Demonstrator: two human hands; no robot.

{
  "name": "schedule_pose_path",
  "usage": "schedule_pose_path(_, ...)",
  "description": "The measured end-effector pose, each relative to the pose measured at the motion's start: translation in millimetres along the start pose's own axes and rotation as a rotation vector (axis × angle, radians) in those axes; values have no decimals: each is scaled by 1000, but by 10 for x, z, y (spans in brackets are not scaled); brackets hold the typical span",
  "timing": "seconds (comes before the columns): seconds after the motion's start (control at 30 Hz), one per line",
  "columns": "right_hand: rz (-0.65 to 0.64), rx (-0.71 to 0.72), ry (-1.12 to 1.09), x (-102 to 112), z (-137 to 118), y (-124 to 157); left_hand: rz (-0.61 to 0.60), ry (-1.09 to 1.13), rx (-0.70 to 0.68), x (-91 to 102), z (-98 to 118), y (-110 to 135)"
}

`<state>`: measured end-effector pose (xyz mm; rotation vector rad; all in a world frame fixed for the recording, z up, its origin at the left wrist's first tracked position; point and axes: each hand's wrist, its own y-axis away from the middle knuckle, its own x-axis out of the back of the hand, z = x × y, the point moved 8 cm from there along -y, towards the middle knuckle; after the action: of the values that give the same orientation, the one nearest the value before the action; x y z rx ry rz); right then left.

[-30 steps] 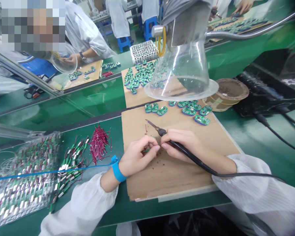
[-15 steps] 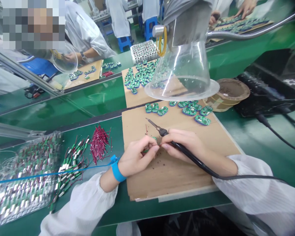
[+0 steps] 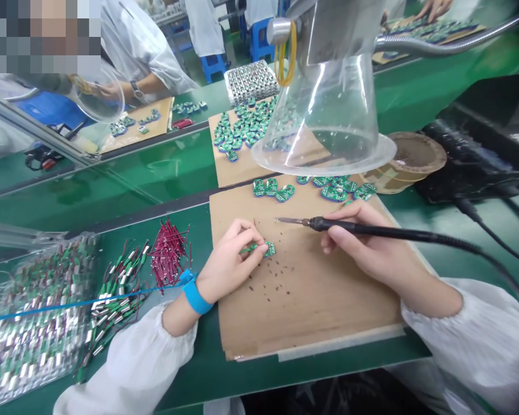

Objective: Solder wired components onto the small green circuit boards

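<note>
The left hand [image 3: 229, 262] is pinching a small green circuit board [image 3: 270, 249] between thumb and fingers, holding it low over the middle of a cardboard sheet [image 3: 311, 311]. The right hand [image 3: 374, 251] is closing around the handle of a soldering iron [image 3: 354, 226], whose tip is pointing left, just behind the pinched board and apart from it. Dark specks [image 3: 277, 288] are dotting the cardboard near the left hand.

Along the back of the sheet, more green boards [image 3: 285, 192] are lying in loose groups, the right hand partly covering one. Above them a clear hood [image 3: 324, 127] is hanging from a metal hose [image 3: 436, 49], standing in the way of the view to the boards behind. A round tub [image 3: 410, 158] and a black box [image 3: 484, 138] are crowding the right rear, while the iron's cord is trailing off to the right.

On the green surface [image 3: 190, 369] left of the sheet, a heap of red wires [image 3: 168, 251] is lying nearest, then loose wired parts [image 3: 116, 300], then a clear plastic tray [image 3: 30, 328] full of similar ones. A blue cord [image 3: 82, 302] is crossing over these to the left wrist's blue strap [image 3: 196, 294].
</note>
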<state>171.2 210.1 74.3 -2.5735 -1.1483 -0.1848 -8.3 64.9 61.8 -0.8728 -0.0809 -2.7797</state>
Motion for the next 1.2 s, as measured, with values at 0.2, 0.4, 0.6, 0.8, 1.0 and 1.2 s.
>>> schedule_pose_path(0.2,-36,-100,-58,-22,49,-61,-44,-32,-7,10,-50,-27)
schedule_pose_path(0.4,-80,-78,-20,-86,-11,-65,-113,-61,-23,-5,-36,-95)
schedule_pose_path(0.6,-116,-81,34,-91,31,-45,-170,-61,-1,-14,-29,-163)
schedule_pose_path(0.8,-133,-67,80,-102,9,-57,-152,-62,22,-18,-21,-157)
schedule_pose_path(1.0,-110,-68,64,-74,-7,-46,-138,-91,11,-15,-25,-144)
schedule_pose_path(1.2,-53,-98,-30,-38,5,-62,-142,-83,6,-21,-37,-146)
